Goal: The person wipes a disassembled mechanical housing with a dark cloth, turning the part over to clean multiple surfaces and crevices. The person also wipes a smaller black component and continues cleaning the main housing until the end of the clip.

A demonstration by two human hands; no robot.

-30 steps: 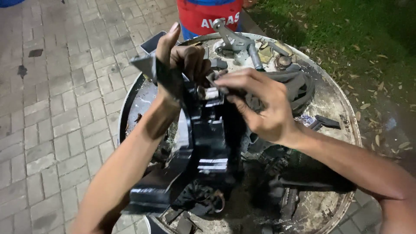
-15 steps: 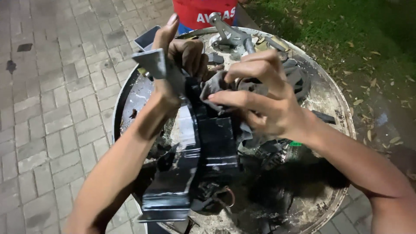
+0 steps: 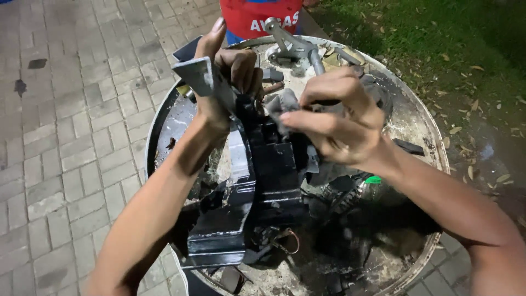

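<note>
Left hand (image 3: pixel 233 71) clenched around the far, upper end of a black moulded panel (image 3: pixel 257 181) — thumb raised, fingers wrapped over the edge beside a grey bracket plate (image 3: pixel 200 77). Right hand (image 3: pixel 342 123) pinches a grey rag (image 3: pixel 282 107) between thumb and fingers and presses it against the upper face of the panel, just right of the left hand.

Panel position: held upright-tilted over a round metal drum top (image 3: pixel 422 137) that serves as the table; near end reaches down toward the near-left rim. Surface of the panel looks glossy and dark.

Around it on the drum top: a grey metal lever part (image 3: pixel 290 44) at the far side, a small bottle with a green cap (image 3: pixel 372 183) to the right under the right forearm, dark oddments and a wire loop (image 3: pixel 287 241) near. Red drum (image 3: pixel 260 16) behind, paved floor (image 3: pixel 71 137) left, grass (image 3: pixel 438 38) far right.

Judgement: step in hand is wiping the panel's upper section. Next stroke calls for a steady left-hand hold while the rag travels down toward the near end — contact pressure cannot be read here.
</note>
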